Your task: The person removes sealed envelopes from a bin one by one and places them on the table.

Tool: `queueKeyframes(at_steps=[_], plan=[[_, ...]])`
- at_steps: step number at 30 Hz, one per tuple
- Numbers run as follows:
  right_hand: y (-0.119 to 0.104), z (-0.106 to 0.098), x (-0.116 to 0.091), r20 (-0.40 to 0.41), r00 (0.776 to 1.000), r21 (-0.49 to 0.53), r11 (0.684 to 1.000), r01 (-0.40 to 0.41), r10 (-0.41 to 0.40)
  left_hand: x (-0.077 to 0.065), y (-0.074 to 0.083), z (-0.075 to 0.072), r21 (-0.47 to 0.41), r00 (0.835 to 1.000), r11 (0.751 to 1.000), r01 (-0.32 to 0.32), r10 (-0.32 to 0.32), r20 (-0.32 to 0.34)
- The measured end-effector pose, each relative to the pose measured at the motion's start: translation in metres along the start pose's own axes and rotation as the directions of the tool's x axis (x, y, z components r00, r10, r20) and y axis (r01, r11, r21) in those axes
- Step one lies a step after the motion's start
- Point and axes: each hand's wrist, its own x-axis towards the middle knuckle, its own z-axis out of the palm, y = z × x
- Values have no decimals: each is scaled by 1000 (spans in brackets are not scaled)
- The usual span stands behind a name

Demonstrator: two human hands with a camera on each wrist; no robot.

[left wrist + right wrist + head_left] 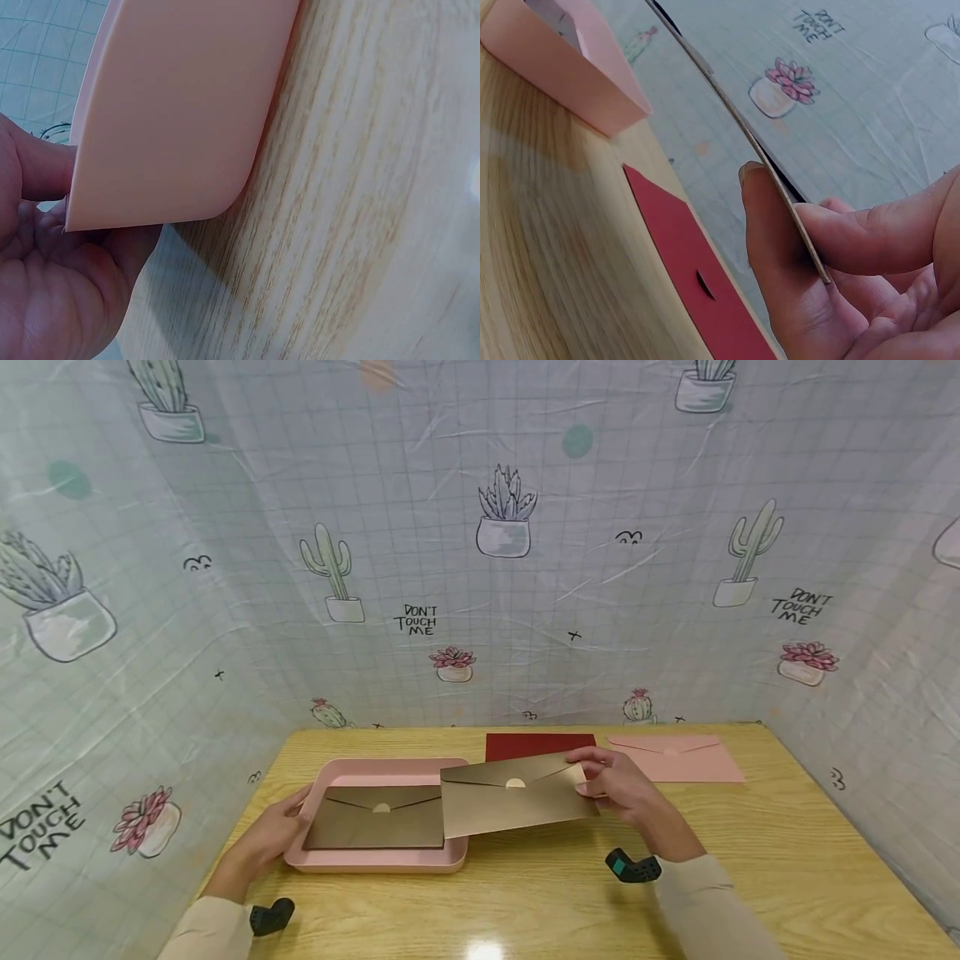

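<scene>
My right hand (pixel 618 785) pinches a gold envelope (pixel 502 806) at its right end, thumb on one face and fingers on the other. In the right wrist view this envelope shows edge-on, raised above the table. Its left end overlaps the right side of a pink tray (pixel 375 860) in the head view. A second gold envelope (pixel 360 827) lies flat inside the tray, flap side up. At the tray's left end my left hand (pixel 276 831) grips the wall, with the thumb at the rim and fingers under the corner in the left wrist view.
A dark red envelope (pixel 525 745) lies at the table's back edge, partly covered by the raised gold one. To its right is a pink envelope (pixel 675 760). A patterned curtain (pixel 480 585) hangs behind and at both sides of the wooden table (pixel 540 893).
</scene>
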Motion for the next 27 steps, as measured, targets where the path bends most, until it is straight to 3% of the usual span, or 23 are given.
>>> queueKeyframes(at_steps=[27], plan=[[15, -55, -15, -26, 1000, -6, 1000, 8, -8, 0, 0, -1, 10, 1000, 1000, 8, -8, 8]])
